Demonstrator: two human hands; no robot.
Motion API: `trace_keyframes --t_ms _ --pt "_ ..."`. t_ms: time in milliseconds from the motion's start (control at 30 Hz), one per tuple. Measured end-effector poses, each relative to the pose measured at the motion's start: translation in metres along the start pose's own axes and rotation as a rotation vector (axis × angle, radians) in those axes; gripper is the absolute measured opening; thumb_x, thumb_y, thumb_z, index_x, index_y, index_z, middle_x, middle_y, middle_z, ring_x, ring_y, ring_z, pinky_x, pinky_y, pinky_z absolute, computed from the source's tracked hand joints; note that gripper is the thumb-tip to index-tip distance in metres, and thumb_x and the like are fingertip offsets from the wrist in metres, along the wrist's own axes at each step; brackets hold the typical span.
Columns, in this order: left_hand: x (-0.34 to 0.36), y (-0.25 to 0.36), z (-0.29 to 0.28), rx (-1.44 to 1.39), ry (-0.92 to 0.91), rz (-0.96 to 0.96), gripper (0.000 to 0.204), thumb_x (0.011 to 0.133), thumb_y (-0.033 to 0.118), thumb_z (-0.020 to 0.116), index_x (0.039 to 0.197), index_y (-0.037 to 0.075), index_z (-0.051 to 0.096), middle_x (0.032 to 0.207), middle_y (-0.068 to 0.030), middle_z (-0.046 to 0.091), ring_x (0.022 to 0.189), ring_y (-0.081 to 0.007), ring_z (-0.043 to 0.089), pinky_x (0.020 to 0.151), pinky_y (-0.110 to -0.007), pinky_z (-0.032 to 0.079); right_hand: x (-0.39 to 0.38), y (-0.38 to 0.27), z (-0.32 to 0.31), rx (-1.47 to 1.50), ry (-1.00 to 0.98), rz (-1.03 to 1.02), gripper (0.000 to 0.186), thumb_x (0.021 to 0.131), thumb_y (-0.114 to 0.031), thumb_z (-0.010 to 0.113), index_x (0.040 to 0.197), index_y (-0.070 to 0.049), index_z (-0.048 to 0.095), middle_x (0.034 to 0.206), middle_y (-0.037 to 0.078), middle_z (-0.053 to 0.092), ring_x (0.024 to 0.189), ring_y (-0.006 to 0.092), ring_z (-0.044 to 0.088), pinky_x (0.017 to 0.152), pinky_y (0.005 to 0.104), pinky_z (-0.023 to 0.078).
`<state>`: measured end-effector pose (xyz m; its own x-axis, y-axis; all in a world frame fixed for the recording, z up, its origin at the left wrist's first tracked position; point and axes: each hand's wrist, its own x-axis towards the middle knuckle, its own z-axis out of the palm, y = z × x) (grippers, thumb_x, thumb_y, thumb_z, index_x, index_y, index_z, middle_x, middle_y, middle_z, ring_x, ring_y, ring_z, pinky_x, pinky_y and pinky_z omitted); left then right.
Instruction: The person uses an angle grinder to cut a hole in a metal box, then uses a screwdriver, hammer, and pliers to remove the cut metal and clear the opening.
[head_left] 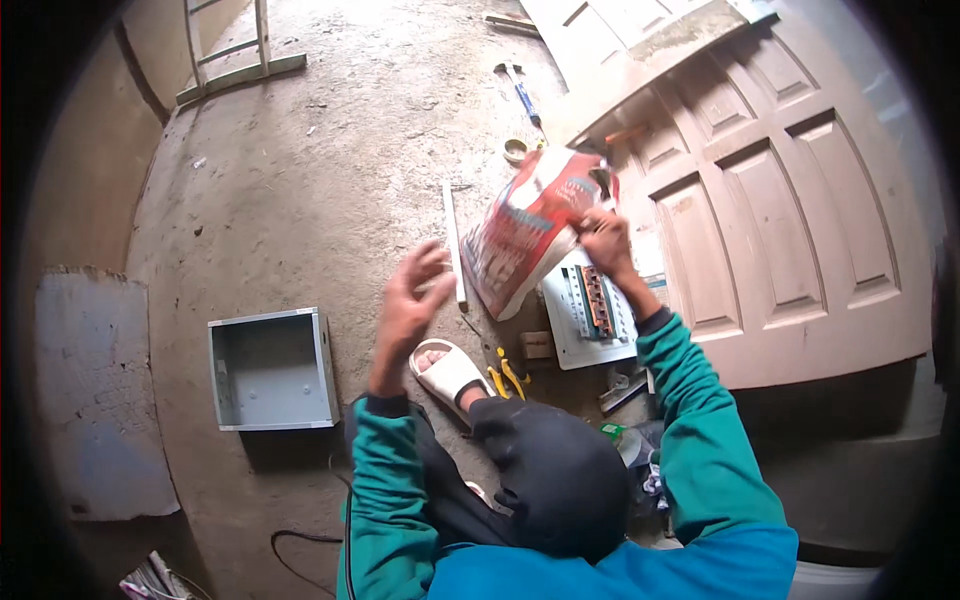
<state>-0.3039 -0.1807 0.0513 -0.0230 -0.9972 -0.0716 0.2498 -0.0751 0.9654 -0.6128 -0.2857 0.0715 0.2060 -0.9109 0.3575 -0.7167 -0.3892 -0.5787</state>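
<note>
My right hand (607,240) is closed on the upper edge of a red and white printed plastic bag (535,220), which hangs tilted and is blurred by motion. To the left of the bag, my left hand (412,305) is raised with its fingers apart and nothing in it. Partly behind the bag and below my right wrist lies a white panel (590,345) bearing a row of circuit breakers (597,300). A long white strip (453,245) lies on the floor between my left hand and the bag.
An open grey metal box (272,370) sits on the floor at left. Yellow-handled pliers (508,375) and a small brown box (537,345) lie by my sandalled foot (445,370). A hammer (520,95) and a tape roll (515,150) are farther off. Wooden panelled doors (760,210) lean at right; a ladder (230,50) stands far left.
</note>
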Motion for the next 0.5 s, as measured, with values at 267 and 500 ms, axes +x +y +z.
trace_keyframes --t_ms 267,500 --pt "-0.099 0.037 -0.216 0.261 0.731 0.126 0.034 0.092 0.017 0.059 0.122 0.002 0.057 0.114 -0.0072 0.061 0.101 -0.0138 0.057 0.083 -0.024 0.047 0.142 0.081 -0.08 0.235 0.056 0.268 0.008 0.087 -0.011 0.067 0.084 -0.003 0.066 0.069 -0.002 0.061 0.058 0.0065 0.058 0.055 0.0246 0.055" --pt "-0.28 -0.005 -0.419 0.554 1.218 0.053 0.031 0.092 0.023 0.062 0.117 0.004 0.062 0.095 0.0004 0.063 0.076 -0.0098 0.055 0.068 -0.019 0.042 0.154 0.147 -0.114 0.11 -0.114 0.298 0.019 0.086 -0.016 0.069 0.091 0.002 0.067 0.082 0.004 0.065 0.068 0.011 0.063 0.06 0.0255 0.055"
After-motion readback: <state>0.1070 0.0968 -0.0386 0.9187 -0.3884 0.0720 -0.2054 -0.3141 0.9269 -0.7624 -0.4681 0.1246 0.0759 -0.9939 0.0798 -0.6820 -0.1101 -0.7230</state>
